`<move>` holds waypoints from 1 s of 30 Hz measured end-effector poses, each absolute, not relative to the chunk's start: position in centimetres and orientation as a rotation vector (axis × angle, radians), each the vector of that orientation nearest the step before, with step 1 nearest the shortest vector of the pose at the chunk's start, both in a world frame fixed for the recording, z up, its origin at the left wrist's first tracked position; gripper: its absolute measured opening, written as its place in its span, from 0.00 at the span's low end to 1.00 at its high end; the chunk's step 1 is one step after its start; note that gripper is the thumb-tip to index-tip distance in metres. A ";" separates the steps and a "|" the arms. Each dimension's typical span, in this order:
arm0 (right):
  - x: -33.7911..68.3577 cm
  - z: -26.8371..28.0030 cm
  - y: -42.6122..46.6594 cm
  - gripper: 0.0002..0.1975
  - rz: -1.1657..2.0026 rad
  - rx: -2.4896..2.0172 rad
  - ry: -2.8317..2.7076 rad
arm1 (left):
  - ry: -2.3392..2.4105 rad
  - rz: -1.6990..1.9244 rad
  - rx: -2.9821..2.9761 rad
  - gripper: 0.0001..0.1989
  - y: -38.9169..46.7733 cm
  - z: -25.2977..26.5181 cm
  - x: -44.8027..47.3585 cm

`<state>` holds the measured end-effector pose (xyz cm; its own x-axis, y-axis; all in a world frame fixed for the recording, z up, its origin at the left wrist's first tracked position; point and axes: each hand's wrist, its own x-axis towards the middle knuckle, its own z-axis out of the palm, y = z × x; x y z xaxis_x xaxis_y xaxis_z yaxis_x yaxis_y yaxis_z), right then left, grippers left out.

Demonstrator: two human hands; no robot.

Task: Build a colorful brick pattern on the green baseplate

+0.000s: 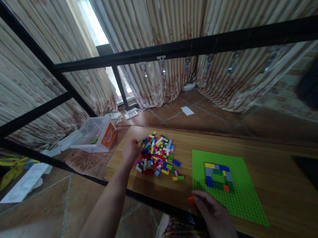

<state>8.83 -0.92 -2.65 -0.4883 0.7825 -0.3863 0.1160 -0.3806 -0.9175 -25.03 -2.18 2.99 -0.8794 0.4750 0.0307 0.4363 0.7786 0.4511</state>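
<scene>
A wooden desk (283,183) carries a green baseplate (249,203), right, and a pile of coloured bricks (158,152), left. The left hand (131,150) curls at the pile's left edge; whether it grips anything is unclear. The right hand (213,211) is nearly closed by the baseplate's near edge. A squarish brick ring (209,181) sits on the baseplate. The right fingertips pinch an orange brick (191,200).

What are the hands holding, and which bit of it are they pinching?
The right hand pinches an orange brick by its end nearer the hand. Whether the left hand, at the brick pile, holds anything cannot be told.
</scene>
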 end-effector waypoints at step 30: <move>0.1 -0.5 0.9 0.10 0.913 -0.773 -2.295 | 1.822 1.627 0.321 0.20 -11.3 1.1 -11.3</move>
<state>0.14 0.89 -0.48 -0.6854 0.6757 0.2716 0.3046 0.6048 -0.7358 -11.31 -11.35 1.12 -0.7488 0.5855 -0.3107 -0.2428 0.1938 0.9505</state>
